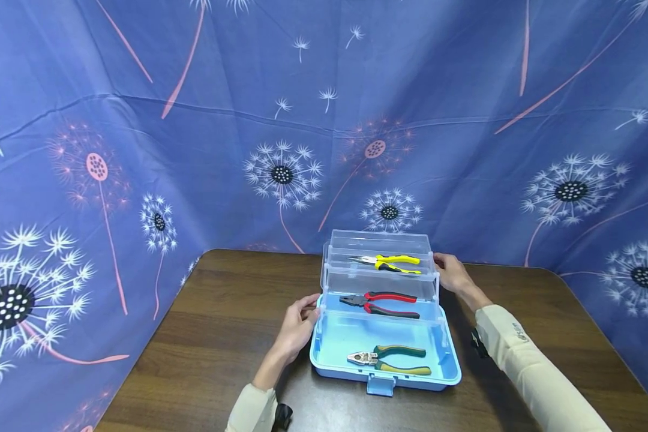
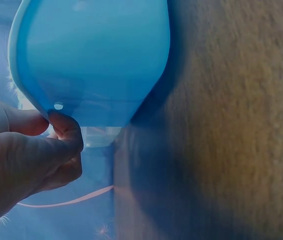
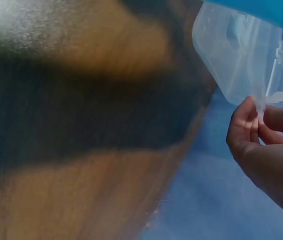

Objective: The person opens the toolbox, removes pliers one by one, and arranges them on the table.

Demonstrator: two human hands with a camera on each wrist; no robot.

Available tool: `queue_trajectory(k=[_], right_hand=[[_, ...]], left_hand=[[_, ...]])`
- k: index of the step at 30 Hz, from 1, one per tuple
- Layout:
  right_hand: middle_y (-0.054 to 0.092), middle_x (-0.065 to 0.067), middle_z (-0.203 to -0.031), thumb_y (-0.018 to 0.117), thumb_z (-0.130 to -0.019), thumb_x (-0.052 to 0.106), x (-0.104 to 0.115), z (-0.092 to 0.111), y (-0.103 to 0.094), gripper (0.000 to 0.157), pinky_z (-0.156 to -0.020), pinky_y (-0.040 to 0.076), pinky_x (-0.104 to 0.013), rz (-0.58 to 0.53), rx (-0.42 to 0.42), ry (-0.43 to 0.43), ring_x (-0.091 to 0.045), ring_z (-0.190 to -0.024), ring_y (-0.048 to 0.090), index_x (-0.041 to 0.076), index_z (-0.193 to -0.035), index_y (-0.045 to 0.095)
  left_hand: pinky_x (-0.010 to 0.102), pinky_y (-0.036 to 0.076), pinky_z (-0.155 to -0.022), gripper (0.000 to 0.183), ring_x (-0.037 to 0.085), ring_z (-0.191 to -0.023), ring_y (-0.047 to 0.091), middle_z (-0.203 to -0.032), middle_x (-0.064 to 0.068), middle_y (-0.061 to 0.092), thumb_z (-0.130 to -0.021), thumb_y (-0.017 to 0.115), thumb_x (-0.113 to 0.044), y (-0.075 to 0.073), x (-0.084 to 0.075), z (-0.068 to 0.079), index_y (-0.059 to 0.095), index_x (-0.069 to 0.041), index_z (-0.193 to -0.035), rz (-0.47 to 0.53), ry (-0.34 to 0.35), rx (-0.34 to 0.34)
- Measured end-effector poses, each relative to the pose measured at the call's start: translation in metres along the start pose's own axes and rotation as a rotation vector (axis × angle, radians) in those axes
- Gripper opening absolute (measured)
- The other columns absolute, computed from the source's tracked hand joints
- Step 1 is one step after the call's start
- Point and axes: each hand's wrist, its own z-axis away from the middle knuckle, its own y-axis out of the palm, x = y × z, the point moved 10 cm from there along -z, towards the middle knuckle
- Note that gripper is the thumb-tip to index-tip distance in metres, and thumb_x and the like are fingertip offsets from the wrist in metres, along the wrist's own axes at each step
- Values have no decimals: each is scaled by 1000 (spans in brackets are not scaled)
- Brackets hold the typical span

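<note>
An open toolbox with a light blue base [image 1: 335,336] and tiered clear trays [image 1: 380,282] stands on the table. My left hand [image 1: 297,327] is at the base's left rear corner; in the left wrist view its thumb and curled fingers pinch the blue rim [image 2: 24,92]. At the right rear, my right hand [image 1: 453,275] pinches the edge of the clear plastic lid [image 3: 224,60] between thumb and fingers. Yellow-and-black long-nose pliers [image 1: 396,260] lie in the upper tray, and red-and-black pliers [image 1: 391,296] in the lower one. Green-and-yellow pliers [image 1: 402,351] rest on the base's floor.
A blue latch [image 1: 380,385] hangs down at the front of the box. The brown wooden table [image 1: 210,336] extends to both sides. Behind it hangs a blue cloth [image 1: 221,162] with a dandelion print, close to the table's back edge.
</note>
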Motion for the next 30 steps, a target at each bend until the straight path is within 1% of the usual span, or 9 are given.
queue_trajectory(k=[6,10,14,16,19,22,26,30], right_hand=[[56,-29,-120,42,-100,15,-15,1,9,39,-92,41,-53,-2,33,84,-39,-109,52,-10,-127,51],[53,-30,-124,41,-101,17,-16,2,10,40,-93,41,-53,-32,60,91,-40,-112,50,-11,-128,49],[50,-31,-127,38,-102,18,-15,5,12,43,-93,43,-52,-152,114,114,-40,-112,51,-12,-132,43],[50,-31,-126,37,-103,16,-11,7,9,41,-91,46,-48,-206,115,118,-39,-111,53,-12,-132,42],[51,-31,-123,36,-103,15,-4,9,-2,40,-86,51,-42,-244,79,111,-37,-107,56,-13,-131,42],[54,-29,-119,38,-103,16,4,11,-18,37,-84,52,-41,-248,10,106,-37,-104,58,-10,-128,45],[57,-24,-113,46,-101,22,23,11,-39,35,-85,50,-45,-202,-76,57,-36,-102,58,-5,-122,51],[61,-17,-109,54,-97,29,45,11,-53,35,-83,45,-41,-141,-135,0,-31,-99,56,1,-117,57]], left_hand=[[24,47,-75,36,23,-91,56,-115,19,53,-95,50,-2,0,26,-8,50,7,-130,-4,-3,-19],[23,47,-76,36,20,-90,56,-116,18,52,-95,51,-3,0,27,-6,51,4,-130,-15,-8,-24],[22,47,-75,36,18,-88,56,-116,19,52,-95,51,-3,-1,27,-4,51,4,-130,-23,-3,-31],[22,47,-75,36,18,-88,56,-116,19,53,-94,51,-3,-2,27,-4,51,5,-130,-27,0,-37],[23,47,-76,37,19,-89,56,-117,19,53,-95,52,-4,-3,27,-5,51,5,-131,-33,6,-36],[23,47,-77,37,20,-90,56,-117,18,53,-95,52,-6,-3,28,-5,50,4,-131,-43,1,-32],[23,46,-76,37,20,-90,56,-118,19,53,-95,52,-5,-3,27,-5,50,4,-131,-49,0,-33],[22,46,-76,38,21,-91,56,-119,20,52,-95,52,-4,-2,26,-4,49,5,-132,-37,9,-26]])
